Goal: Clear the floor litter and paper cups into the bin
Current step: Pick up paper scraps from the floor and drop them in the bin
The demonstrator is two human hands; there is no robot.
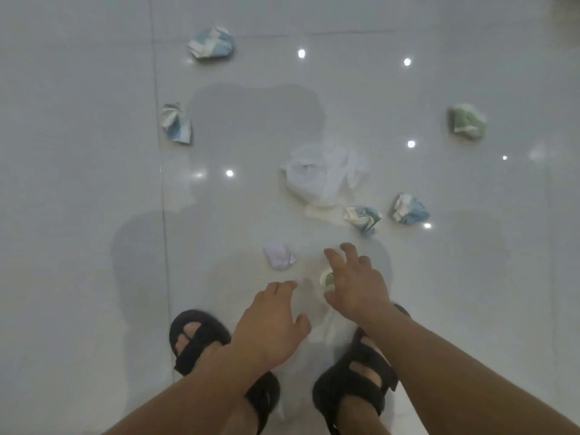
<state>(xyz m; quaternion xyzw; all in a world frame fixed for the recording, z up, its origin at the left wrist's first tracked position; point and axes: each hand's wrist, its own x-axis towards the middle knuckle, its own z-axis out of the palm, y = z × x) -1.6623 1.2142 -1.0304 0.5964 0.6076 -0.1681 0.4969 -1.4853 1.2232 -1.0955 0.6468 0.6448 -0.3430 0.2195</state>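
I have both arms reaching down over the glossy tiled floor [78, 183]. My right grip [354, 281] is released, fingers splayed and bent. A small crumpled green-and-white cup [328, 279] peeks out between its thumb and forefinger. I cannot tell whether the fingers touch it. My left grip [273, 321] is also released, fingers relaxed and holding nothing. It sits just beside the right grip, on its thumb side and a little nearer to me.

A pale lilac paper wad [279, 255] lies near the left grip's fingertips, just beyond them. Beyond the right grip's fingertips, close by, is a crushed blue-and-white cup [362, 218]. A second blue-and-white cup [409, 208] lies just beside it, further out to the right. A crumpled white plastic bag [323, 175] lies straight ahead of the right grip, past those two. A crushed green cup [467, 122] is well apart, far ahead and to the right of the right grip.

Far ahead of the left grip and off to its left lies a third blue-and-white cup [177, 122]. A fourth blue-and-white cup [212, 42] is further still. Under my forearms are my feet in black sandals, the left sandal [201, 337] below the left grip and the right sandal [361, 381] below the right grip.
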